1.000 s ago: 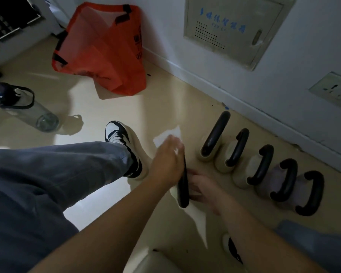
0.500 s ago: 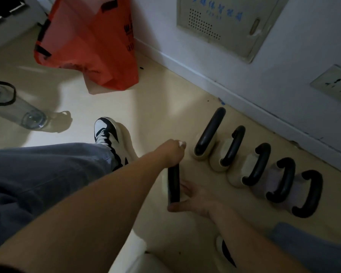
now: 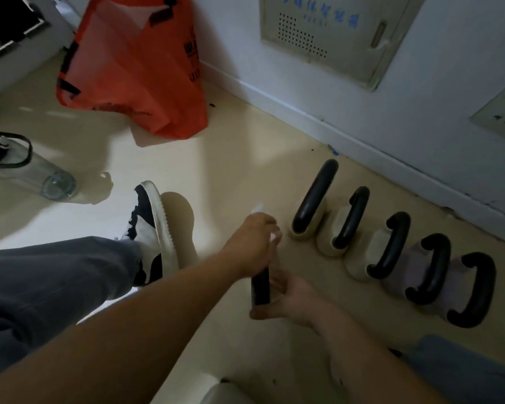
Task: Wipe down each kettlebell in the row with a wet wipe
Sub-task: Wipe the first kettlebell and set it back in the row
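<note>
Several cream kettlebells with black handles stand in a row point(image 3: 391, 246) along the wall, from the tall one point(image 3: 315, 196) to the nearest one point(image 3: 473, 290). One more kettlebell point(image 3: 261, 287) sits in front of the row's left end; only its black handle shows. My left hand point(image 3: 252, 243) is closed over the top of that handle with a white wet wipe point(image 3: 275, 237) peeking out at the fingertips. My right hand point(image 3: 286, 298) grips the kettlebell at the near end of the handle, thumb below it. The body is hidden behind my hands.
My left leg in grey trousers and a black-and-white sneaker point(image 3: 149, 228) lie left of the hands. An orange bag point(image 3: 134, 71) leans against the wall corner. A clear water bottle point(image 3: 27, 167) lies on the floor at left. A wall panel point(image 3: 333, 33) hangs above the row.
My left hand has stayed on the handle's top with the wipe. My right hand has shifted from beside the kettlebell's body to the near end of the handle. The view has swayed slightly.
</note>
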The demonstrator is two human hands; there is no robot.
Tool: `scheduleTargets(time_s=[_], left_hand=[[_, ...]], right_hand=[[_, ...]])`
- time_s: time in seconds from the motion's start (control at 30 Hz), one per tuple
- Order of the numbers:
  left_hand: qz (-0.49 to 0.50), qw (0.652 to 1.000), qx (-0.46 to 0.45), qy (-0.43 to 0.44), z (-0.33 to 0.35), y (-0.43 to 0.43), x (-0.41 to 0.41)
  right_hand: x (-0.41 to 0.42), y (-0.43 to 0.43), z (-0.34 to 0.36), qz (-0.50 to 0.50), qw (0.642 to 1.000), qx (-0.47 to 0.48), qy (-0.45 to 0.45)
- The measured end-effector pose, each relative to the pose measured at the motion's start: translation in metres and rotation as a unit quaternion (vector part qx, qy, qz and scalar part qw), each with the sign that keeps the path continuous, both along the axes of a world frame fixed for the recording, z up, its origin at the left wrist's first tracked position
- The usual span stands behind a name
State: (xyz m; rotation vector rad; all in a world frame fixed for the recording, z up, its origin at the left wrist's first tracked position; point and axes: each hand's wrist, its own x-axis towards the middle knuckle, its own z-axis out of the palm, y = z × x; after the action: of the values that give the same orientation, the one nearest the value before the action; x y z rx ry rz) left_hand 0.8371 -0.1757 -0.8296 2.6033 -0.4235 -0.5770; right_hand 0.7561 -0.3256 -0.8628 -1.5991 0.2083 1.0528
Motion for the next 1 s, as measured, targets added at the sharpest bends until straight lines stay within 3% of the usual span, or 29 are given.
scheduleTargets(time_s=[0.07,0.1,0.23,0.33,0.4,0.47,0.5,0.57,0.6,0.63,0.7,0.9,1.0], left_hand=[[0.105,0.984,-0.029,0.142,-0.004,-0.013,0.034],[0.111,0.983,-0.015,0.147,-0.008,-0.017,0.037],[0.035,0.999,-0.007,-0.006,-0.015,-0.004,-0.011],[-0.161,0.976,0.042,-0.143,-0.003,0.015,-0.059],[-0.263,0.95,0.055,-0.157,0.001,0.027,-0.069],[-0.284,0.945,0.037,-0.159,0.0,0.032,-0.047],[-0.238,0.961,0.021,-0.141,0.0,0.028,-0.029],[-0.038,0.998,-0.037,0.017,0.003,0.015,0.013],[0.058,0.99,-0.068,0.106,0.002,0.006,0.027],[0.11,0.982,-0.072,0.134,-0.003,-0.001,0.031],[0.115,0.988,-0.052,0.093,-0.008,-0.007,0.014],[-0.024,0.998,-0.032,-0.044,-0.013,0.009,-0.075],[0.015,0.999,-0.04,-0.027,-0.015,-0.005,-0.07]], right_hand=[[-0.002,0.003,0.0,-0.01,1.0,-0.001,0.011],[-0.004,0.005,-0.001,-0.015,1.0,0.001,0.008],[-0.005,0.003,0.006,-0.005,0.999,-0.012,-0.03],[-0.001,0.0,0.006,-0.002,0.999,-0.022,-0.048],[-0.001,0.0,0.004,0.012,0.997,-0.029,-0.07],[-0.004,0.001,0.005,0.002,0.999,-0.019,-0.05],[-0.005,0.001,0.007,-0.002,0.999,-0.015,-0.041],[-0.007,0.001,0.008,-0.001,0.999,-0.015,-0.044],[-0.008,0.001,0.009,-0.002,0.999,-0.016,-0.045],[-0.01,0.002,0.009,-0.005,0.999,-0.015,-0.049],[-0.013,0.004,0.008,0.002,0.998,-0.011,-0.066],[0.0,-0.003,0.009,0.038,0.996,-0.047,-0.065],[0.002,-0.004,0.002,0.044,0.995,-0.04,-0.076]])
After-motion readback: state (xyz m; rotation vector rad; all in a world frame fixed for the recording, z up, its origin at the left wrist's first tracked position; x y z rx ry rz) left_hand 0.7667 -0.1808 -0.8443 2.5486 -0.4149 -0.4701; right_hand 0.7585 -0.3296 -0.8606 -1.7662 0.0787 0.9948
